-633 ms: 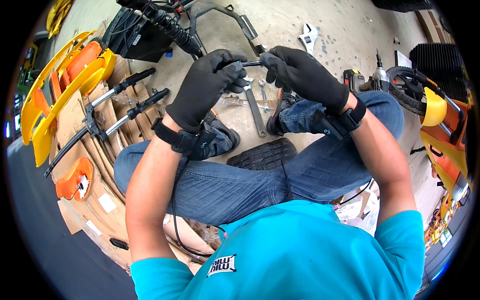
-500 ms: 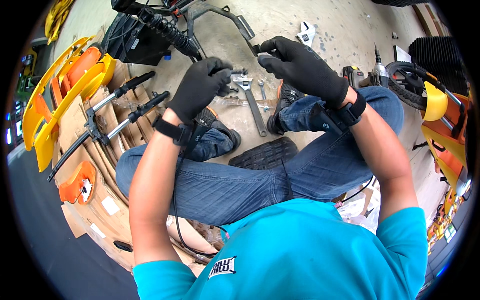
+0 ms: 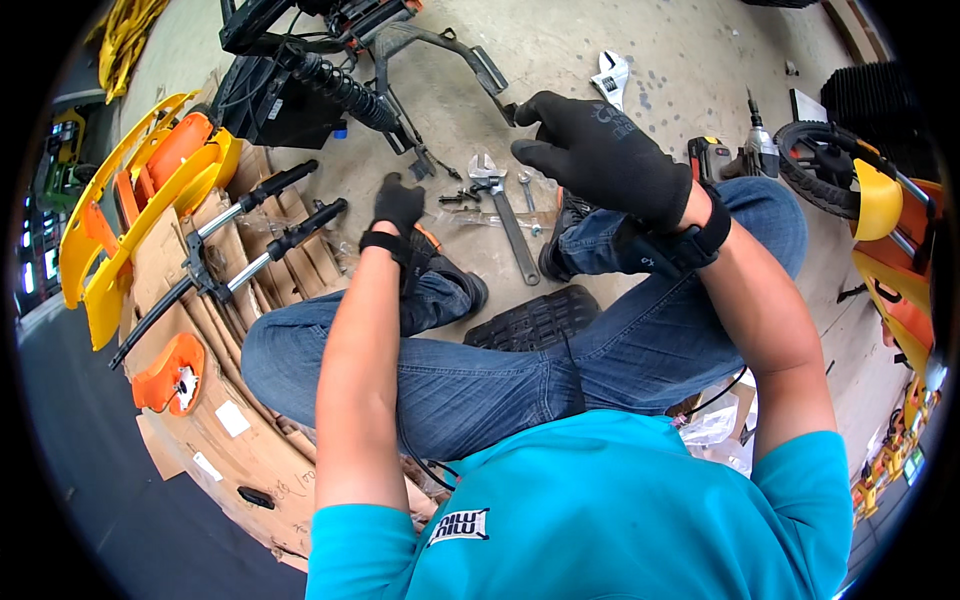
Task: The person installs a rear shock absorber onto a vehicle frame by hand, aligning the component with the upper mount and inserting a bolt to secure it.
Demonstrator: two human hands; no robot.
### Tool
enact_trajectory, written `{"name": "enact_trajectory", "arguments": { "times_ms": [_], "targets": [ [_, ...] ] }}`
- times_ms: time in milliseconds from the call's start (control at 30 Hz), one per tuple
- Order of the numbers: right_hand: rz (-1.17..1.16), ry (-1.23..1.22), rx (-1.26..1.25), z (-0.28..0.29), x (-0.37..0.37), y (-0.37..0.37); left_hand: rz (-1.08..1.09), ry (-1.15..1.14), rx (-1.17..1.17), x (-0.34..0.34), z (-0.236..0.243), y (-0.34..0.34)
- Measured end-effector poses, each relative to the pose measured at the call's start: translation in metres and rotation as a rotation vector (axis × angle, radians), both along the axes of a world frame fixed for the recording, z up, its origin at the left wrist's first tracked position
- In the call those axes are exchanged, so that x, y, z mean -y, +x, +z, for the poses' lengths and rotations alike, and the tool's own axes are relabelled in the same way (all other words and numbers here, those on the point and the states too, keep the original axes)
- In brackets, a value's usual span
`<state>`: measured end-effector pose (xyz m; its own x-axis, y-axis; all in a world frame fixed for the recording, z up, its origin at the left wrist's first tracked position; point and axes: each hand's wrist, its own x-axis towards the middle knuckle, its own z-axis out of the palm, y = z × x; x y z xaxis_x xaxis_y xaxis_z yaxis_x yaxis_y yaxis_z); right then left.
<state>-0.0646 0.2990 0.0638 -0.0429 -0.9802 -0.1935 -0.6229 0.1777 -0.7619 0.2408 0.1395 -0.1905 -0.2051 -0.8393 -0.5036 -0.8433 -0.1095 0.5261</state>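
My left hand (image 3: 399, 204) in a black glove is low, beside my left shoe, and its fingertips are mostly hidden. Small black metal parts (image 3: 459, 196) lie on the floor to its right. Higher up, my gloved right hand (image 3: 610, 155) has its thumb and index finger apart. Its index fingertip is close to the end of a bent black metal bar (image 3: 440, 42) on a vehicle frame; I cannot tell whether they touch. An adjustable wrench (image 3: 510, 225) and a small spanner (image 3: 526, 188) lie between my feet. A black shock absorber (image 3: 350, 98) is on the frame.
A second adjustable wrench (image 3: 610, 78) lies beyond my right hand. A power drill (image 3: 760, 140) and a wheel (image 3: 815, 170) are at the right. Cardboard (image 3: 250, 440), handlebars (image 3: 265, 235) and yellow-orange panels (image 3: 100, 250) fill the left. A black ribbed pad (image 3: 535, 318) lies before me.
My left hand has moved down and left, away from the right hand, to beside my left shoe. The right hand is slightly lower in the picture and keeps much the same pose.
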Motion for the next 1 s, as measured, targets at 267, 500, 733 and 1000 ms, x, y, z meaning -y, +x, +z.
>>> {"name": "enact_trajectory", "arguments": {
  "times_ms": [267, 500, 733, 1000],
  "targets": [
    [-0.058, -0.165, 0.042, 0.023, -0.007, -0.006, 0.223, -0.559, -0.152, 0.051, 0.075, -0.037],
    [-0.041, -0.017, 0.083, 0.032, -0.002, -0.002, 0.227, -0.413, -0.645, 0.101, 0.104, -0.071],
    [-0.005, -0.095, 0.027, 0.021, -0.002, 0.002, 0.269, -0.437, -0.586, 0.119, 0.117, -0.083],
    [0.015, -0.058, -0.019, 0.028, -0.003, 0.005, 0.247, -0.478, -0.587, 0.121, 0.105, -0.072]
  ]
}}
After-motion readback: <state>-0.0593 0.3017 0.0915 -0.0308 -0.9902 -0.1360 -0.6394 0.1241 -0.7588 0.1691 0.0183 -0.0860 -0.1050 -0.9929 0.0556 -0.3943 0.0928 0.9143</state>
